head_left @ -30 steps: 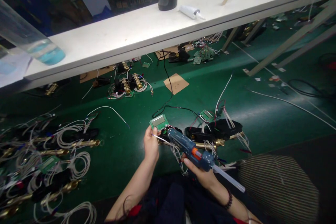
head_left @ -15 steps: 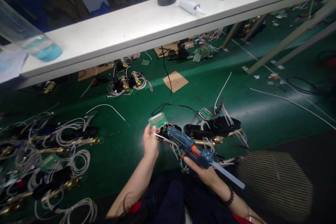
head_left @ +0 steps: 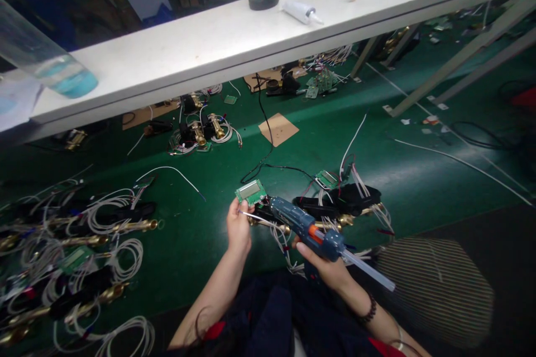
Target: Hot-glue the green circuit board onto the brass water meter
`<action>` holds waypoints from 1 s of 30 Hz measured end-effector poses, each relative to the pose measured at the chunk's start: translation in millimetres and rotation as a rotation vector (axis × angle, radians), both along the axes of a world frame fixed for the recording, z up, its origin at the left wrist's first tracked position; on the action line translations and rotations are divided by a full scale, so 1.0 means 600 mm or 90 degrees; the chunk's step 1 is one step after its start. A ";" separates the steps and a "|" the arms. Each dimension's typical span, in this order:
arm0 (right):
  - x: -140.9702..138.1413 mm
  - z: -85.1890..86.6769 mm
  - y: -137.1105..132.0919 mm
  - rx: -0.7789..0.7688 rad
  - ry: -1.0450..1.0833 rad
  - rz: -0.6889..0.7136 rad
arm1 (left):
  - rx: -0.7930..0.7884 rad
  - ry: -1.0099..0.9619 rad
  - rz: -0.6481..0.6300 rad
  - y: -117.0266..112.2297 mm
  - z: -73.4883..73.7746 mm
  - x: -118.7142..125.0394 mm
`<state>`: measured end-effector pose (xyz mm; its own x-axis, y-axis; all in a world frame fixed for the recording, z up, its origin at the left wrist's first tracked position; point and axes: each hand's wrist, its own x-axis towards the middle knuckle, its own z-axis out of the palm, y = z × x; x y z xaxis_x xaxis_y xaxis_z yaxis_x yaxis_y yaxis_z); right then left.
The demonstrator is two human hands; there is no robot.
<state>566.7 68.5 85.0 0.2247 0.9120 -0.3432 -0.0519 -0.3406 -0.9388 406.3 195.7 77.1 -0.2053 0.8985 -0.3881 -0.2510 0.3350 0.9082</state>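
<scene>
right hand gripped the glue gun at lower centre; left hand pinched the display board. best kept nozzle steady, board level.

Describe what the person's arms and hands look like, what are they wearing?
Both forearms are bare, with no gloves on the left hand or the right hand. A dark beaded bracelet circles the right wrist. Near the bottom edge, bits of red fabric show by each arm, over dark clothing.
</scene>
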 end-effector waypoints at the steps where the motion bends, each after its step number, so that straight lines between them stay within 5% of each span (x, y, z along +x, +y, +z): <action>1: -0.001 -0.001 0.000 -0.004 -0.002 -0.005 | 0.002 0.001 -0.003 0.000 0.000 0.000; 25: 0.005 -0.002 -0.002 -0.030 0.002 -0.030 | 0.017 0.008 -0.025 0.001 -0.004 -0.002; 30: 0.018 -0.002 0.007 -0.015 0.010 -0.047 | 0.023 0.039 -0.074 0.036 -0.015 0.002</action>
<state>577.6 72.6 83.8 0.2858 0.8845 -0.3687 -0.0932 -0.3573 -0.9293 407.3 217.2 68.2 -0.1208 0.9307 -0.3453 -0.1562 0.3257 0.9325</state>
